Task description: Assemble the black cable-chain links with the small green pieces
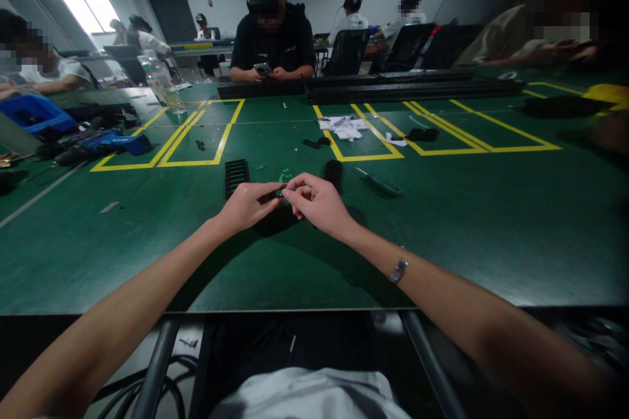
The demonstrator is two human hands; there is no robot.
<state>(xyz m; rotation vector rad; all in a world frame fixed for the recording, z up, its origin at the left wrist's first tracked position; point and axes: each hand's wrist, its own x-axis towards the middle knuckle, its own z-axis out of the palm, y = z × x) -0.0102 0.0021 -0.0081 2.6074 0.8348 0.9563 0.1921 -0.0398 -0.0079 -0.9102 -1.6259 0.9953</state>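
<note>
My left hand [249, 205] is closed on a small dark part [278, 194], pinched between thumb and fingers above the green table. From the other side, my right hand [314, 200] meets it with fingers curled in a pinch at the part's end. What the right fingers grip is too small to make out. Behind the left hand stands a black slotted tray [236, 177], and a similar black slotted piece [333, 174] is behind the right hand. Small clear greenish bits [285, 175] lie just beyond my fingertips. To the right rests a screwdriver-like tool [379, 182].
White paper scraps [344, 126] and black pieces [423, 135] lie in the yellow-taped area. A blue power tool [111, 143], a blue bin [37, 111] and a plastic bottle [162, 84] are at left. Long black bars [413, 88] lie before a person [273, 39] seated opposite.
</note>
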